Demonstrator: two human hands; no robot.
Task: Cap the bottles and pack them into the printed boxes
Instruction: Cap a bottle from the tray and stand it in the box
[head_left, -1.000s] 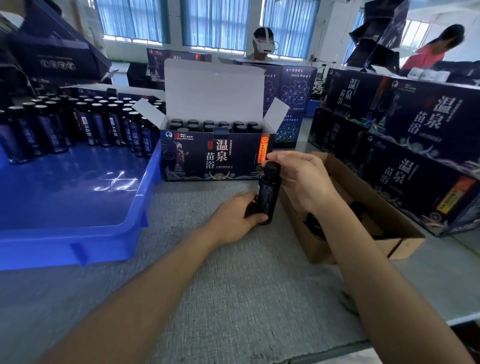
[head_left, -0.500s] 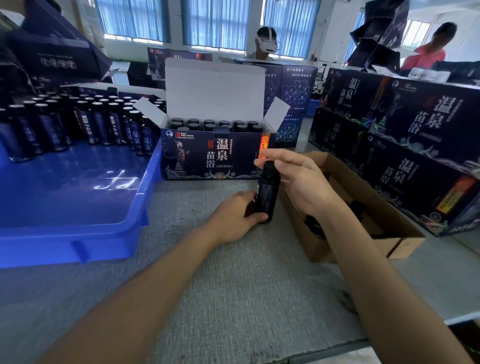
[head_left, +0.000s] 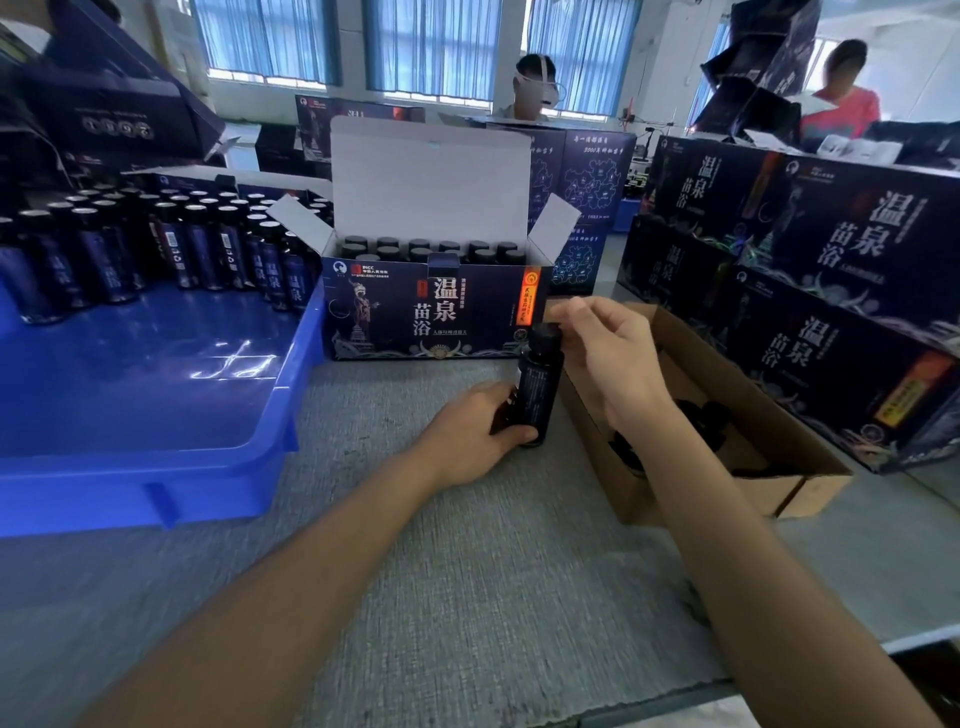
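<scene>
Head view shows a grey woven table (head_left: 467, 597) in a workroom with blue-curtained windows (head_left: 431, 47) at the back. At the left, a blue tray (head_left: 156, 467) sits on the table, its near rim well back from the table's front edge, and rows of dark bottles (head_left: 197, 249) stand at its far side. Just beside the tray's right rim stands the open printed box (head_left: 431, 317), lid up, with capped bottles inside. In front of it the left hand (head_left: 467, 436) grips the lower body of one upright bottle (head_left: 537, 389) that rests on the table. The right hand (head_left: 608, 353) pinches its black cap (head_left: 545, 332) with the fingertips. To the right lies an open cardboard carton (head_left: 779, 467) with dark caps, touching stacked printed boxes (head_left: 831, 312). Grey surface runs between tray and carton to the near edge.
</scene>
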